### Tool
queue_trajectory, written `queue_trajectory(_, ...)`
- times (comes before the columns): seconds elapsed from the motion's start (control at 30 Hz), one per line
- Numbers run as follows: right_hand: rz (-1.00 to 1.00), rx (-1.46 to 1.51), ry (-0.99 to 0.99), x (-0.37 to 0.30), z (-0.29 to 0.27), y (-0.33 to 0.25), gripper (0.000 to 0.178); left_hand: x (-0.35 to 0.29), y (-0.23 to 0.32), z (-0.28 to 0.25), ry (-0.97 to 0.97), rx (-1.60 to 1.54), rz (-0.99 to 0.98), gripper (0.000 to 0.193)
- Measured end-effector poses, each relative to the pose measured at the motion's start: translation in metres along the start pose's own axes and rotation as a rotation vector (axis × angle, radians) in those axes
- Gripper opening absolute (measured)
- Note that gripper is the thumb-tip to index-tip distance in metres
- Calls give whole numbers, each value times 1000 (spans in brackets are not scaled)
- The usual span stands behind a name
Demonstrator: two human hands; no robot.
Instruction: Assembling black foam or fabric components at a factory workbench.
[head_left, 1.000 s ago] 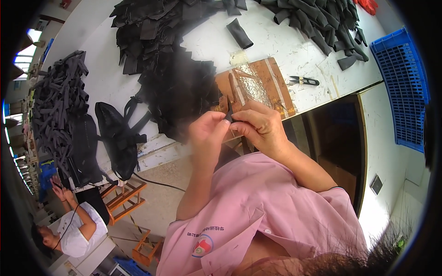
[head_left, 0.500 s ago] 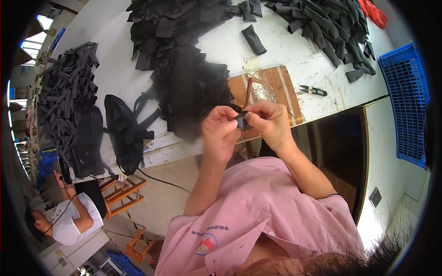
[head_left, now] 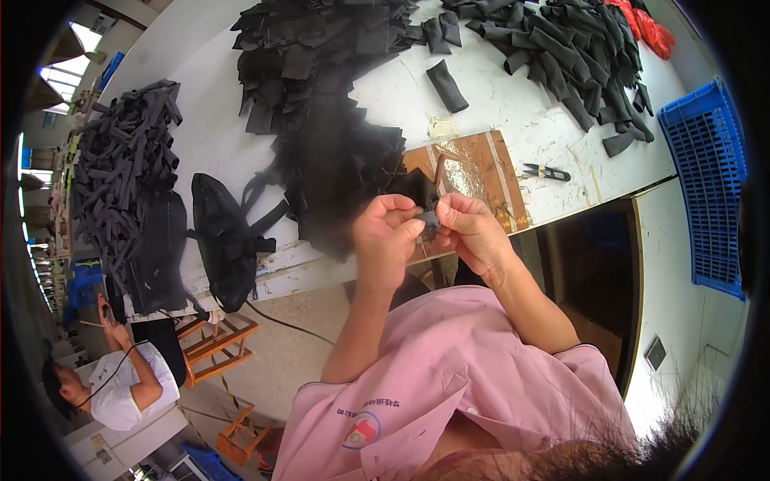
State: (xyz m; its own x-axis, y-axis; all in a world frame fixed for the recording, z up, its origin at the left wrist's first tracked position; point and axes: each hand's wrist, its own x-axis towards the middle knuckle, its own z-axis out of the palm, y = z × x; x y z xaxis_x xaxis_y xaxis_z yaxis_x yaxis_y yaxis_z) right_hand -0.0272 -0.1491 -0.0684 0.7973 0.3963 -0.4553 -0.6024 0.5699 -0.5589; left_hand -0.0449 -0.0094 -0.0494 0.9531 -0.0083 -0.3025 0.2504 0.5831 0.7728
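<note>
Close together over the front edge of the table, my two hands work on one small black fabric piece. My left hand pinches its left side between thumb and fingers. From the right, my right hand grips the other side with thumb and forefinger. Part of the cloth is hidden by my fingers. Just beyond my hands lies a brown board with strips of tape, and a thin brown rod stands up at it. A heap of flat black fabric pieces reaches close to my left hand.
Small thread snips lie right of the board. Rolled black fabric tubes pile up at the far right, near a red plastic bag and a blue crate. Left are dark strips and a black strapped item. Another person sits far left.
My hands have come slightly nearer to me with the fabric piece, and the fingers have shifted their hold on it. The whole view has moved a little; a dark flap now shows beyond the fingers.
</note>
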Motion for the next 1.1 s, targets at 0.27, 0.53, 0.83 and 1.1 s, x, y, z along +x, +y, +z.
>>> queue_trajectory(0.27, -408, -107, -382, -9, 6, -19, 13, -25, 21, 26, -151, 393, 284, 21)
queue_trajectory(0.53, -480, -658, -102, -33, 42, -48, 14, -5, 15, 32, 27, 588, 855, 14)
queue_trajectory(0.83, -375, -522, -374, -33, 83, -98, 23, 6, 77, 58, -819, -431, 49, 21)
queue_trajectory(1.1, -59, -340, -262, 17, 23, -70, 29, 30, 32, 14, -458, -400, -125, 36)
